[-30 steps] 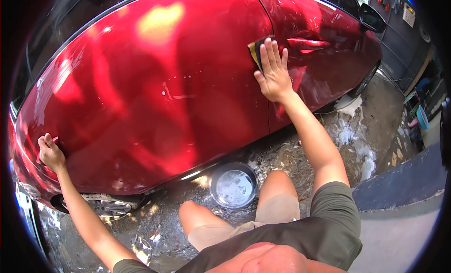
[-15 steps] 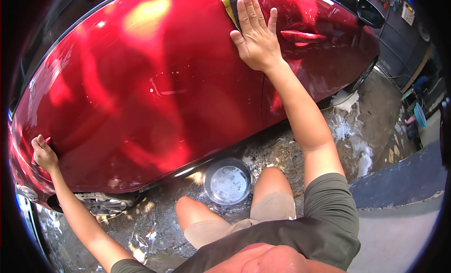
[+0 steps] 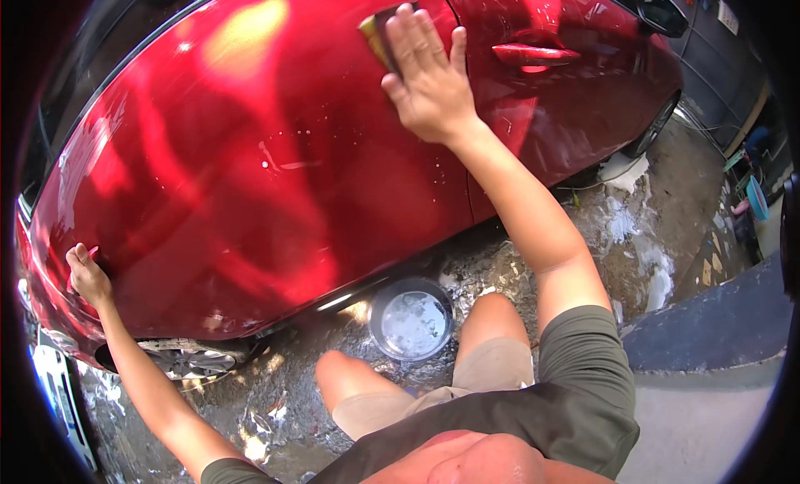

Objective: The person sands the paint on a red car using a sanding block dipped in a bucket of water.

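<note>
- Head view, lower centre: round basin [image 3: 411, 285].
- Left: left hand [image 3: 88, 278], fingers curled round car-door handle [image 3: 94, 252].
- Upper centre: right hand [image 3: 429, 88], fingers outstretched over yellow-black pad [image 3: 374, 41].

Strong, patchy daylight; source out of frame. Yellowish glare high on red door [image 3: 200, 242], dark soft-edged shadow between bright streaks. Water [image 3: 410, 321] throws back pale light. Right hand [image 3: 429, 84] and pad [image 3: 377, 44] slightly blurred. Fisheye bends edges; rim black, bluish fringing.
</note>
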Available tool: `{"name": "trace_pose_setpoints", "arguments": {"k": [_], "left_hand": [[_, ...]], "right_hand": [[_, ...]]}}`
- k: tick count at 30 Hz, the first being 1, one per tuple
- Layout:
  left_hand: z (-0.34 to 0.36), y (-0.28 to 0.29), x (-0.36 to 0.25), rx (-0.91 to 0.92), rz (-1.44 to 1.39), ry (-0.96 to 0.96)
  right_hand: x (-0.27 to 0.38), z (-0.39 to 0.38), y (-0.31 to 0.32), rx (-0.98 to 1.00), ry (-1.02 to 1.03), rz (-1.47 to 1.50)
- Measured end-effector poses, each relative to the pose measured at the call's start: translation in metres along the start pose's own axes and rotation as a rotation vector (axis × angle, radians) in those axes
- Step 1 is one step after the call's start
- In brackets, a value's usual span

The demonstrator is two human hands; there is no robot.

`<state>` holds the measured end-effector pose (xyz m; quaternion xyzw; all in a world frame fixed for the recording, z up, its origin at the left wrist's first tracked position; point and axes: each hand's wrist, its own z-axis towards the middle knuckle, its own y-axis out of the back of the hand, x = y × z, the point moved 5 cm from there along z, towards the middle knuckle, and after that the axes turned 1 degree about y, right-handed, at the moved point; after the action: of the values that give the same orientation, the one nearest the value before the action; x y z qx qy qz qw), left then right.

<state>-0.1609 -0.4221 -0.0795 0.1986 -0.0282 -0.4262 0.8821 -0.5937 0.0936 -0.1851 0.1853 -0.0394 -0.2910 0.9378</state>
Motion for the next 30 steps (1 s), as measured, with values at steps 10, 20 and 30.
{"name": "trace_pose_setpoints", "arguments": {"k": [10, 20, 30], "left_hand": [[-0.012, 0.003, -0.018, -0.078, -0.01, -0.057], [-0.011, 0.015, -0.014, -0.198, -0.042, -0.108], [-0.014, 0.002, -0.031, -0.178, -0.111, -0.11]], "right_hand": [[0.054, 0.02, -0.004, 0.089, 0.118, 0.054], [0.093, 0.045, -0.01, 0.095, 0.284, 0.022], [0.041, 0.085, -0.003, -0.065, -0.046, -0.06]]}}
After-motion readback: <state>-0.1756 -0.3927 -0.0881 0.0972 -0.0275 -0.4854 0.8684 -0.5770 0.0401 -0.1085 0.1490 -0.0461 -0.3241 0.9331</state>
